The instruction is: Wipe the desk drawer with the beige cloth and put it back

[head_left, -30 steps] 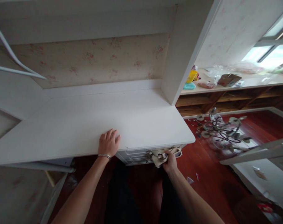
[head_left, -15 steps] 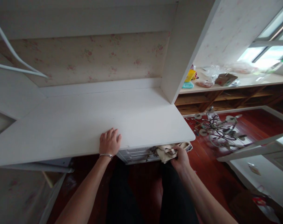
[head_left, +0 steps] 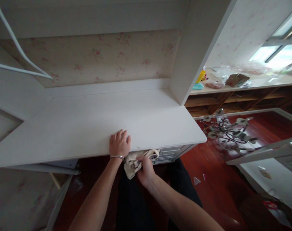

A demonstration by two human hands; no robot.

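My left hand (head_left: 120, 143) lies flat on the white desktop (head_left: 88, 122) near its front edge, fingers stretched out, a bracelet round the wrist. Just below that edge, my right hand (head_left: 146, 171) grips a crumpled beige cloth (head_left: 132, 165). The cloth is held against the front of the drawers (head_left: 170, 153) under the desktop, near their left side. Part of the cloth hangs down to the left of my fingers.
A white upright panel (head_left: 198, 54) rises at the desk's right end. On the red floor to the right lies a chandelier (head_left: 229, 131). Beyond it, a low wooden shelf unit (head_left: 263, 86) carries plastic bags and a box (head_left: 237, 80). White cables (head_left: 20, 51) hang at upper left.
My right hand has moved left along the drawer fronts with the cloth, from near the desk's right corner to beside my left wrist. My left hand stays on the desktop. The view has shifted slightly.
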